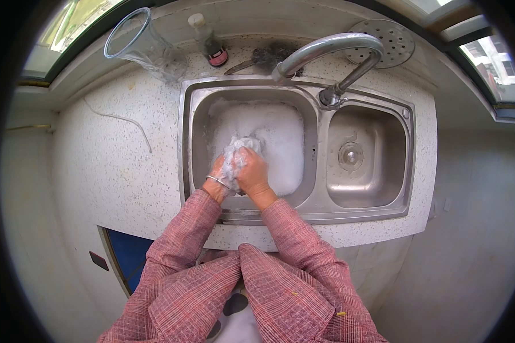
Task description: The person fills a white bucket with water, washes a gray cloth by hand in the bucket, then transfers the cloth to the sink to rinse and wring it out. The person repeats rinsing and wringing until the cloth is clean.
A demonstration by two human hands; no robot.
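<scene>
Both my hands are together over the larger basin (311,171) of a steel double sink, whose suds (283,141) are white and thick. Between them is a wet, foam-covered bundle that looks like cloth (231,158); the foam hides its shape. My left hand (218,169) is on the bundle's left side, with a metal bracelet (218,182) on the wrist and its fingers mostly hidden. My right hand (252,169) grips the bundle from the right with curled fingers. Whatever lies under the suds cannot be seen.
A curved metal faucet (330,40) arches behind the sink, its spout over the larger basin's back edge. The smaller basin (365,171) has a drain strainer (350,156). Behind stand a glass vase (154,51), a bottle (210,43), a knife (240,66), a dark scouring pad (270,58) and a perforated metal disc (386,43).
</scene>
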